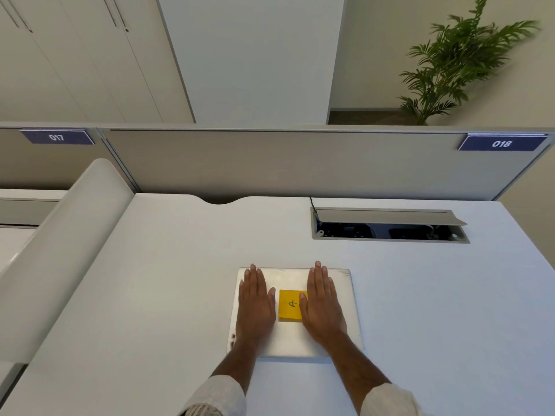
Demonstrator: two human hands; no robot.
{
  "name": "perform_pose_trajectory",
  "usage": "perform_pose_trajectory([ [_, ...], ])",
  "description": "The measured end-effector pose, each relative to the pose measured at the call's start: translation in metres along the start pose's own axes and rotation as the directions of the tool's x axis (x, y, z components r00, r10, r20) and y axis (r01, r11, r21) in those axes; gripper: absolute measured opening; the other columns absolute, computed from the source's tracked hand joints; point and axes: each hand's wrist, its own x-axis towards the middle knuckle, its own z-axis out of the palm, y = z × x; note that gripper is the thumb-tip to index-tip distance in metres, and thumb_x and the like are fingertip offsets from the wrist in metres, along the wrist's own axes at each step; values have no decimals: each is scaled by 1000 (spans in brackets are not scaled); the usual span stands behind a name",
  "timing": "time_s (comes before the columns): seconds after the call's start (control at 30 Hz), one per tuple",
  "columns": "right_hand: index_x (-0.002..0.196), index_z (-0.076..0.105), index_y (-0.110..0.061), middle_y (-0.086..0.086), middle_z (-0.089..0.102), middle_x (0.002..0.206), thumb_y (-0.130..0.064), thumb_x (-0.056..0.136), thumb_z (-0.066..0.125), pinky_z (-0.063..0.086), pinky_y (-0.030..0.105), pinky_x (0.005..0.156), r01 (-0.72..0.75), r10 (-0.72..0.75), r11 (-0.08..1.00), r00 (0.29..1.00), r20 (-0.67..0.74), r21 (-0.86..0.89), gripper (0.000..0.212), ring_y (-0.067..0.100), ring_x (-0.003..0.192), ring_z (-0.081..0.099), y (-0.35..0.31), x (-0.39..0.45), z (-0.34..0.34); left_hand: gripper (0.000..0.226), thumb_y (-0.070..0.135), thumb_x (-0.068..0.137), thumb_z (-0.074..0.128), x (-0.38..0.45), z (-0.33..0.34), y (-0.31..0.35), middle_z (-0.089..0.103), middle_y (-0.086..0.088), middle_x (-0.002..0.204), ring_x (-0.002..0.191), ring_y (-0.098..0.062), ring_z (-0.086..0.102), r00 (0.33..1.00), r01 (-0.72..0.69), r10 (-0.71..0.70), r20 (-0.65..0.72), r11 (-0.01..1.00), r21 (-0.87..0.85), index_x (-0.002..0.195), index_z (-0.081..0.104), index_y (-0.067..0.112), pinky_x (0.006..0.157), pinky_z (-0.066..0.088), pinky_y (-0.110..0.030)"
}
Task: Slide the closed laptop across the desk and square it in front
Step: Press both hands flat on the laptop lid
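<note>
A closed silver laptop lies flat on the white desk, near the front edge and roughly in line with it. A yellow sticky note marked with a letter sits in the middle of its lid. My left hand rests flat, palm down, on the left part of the lid, fingers straight and close together. On the right part of the lid my right hand lies flat the same way, its thumb touching the note's edge. Neither hand grips anything.
An open cable hatch with a raised flap is set into the desk behind the laptop to the right. A grey partition closes the back edge. A rounded white divider borders the left side. A potted plant stands beyond.
</note>
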Motion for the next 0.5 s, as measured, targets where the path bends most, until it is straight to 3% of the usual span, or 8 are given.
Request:
perform_pose_trajectory([
  [0.17, 157, 17, -2, 15, 5, 167, -35, 102, 33, 16, 44, 126, 54, -55, 997, 998, -17, -50, 66, 30, 155, 6, -4, 0, -3, 56, 22, 101, 48, 2, -6, 8, 30, -23, 159, 148, -37, 29, 987, -146, 140, 73, 986, 76, 148, 35, -6, 119, 32, -51],
  [0.37, 157, 15, -4, 13, 1, 168, -38, 102, 33, 11, 40, 126, 57, -58, 997, 998, -21, -54, 68, 27, 155, 0, -7, -1, -8, 57, 27, 105, 35, -1, -11, 20, 18, -18, 163, 152, -35, 15, 975, -195, 180, 127, 974, 119, 153, 24, -2, 124, 16, -48],
  [0.5, 156, 23, -4, 15, 11, 167, -36, 101, 40, 20, 43, 124, 42, -45, 996, 998, -41, -75, 66, 30, 154, 10, -10, -2, -11, 59, 30, 104, 24, -3, -12, 27, 17, -18, 164, 152, -34, 15, 976, -193, 175, 131, 970, 146, 153, 24, -1, 124, 13, -47],
])
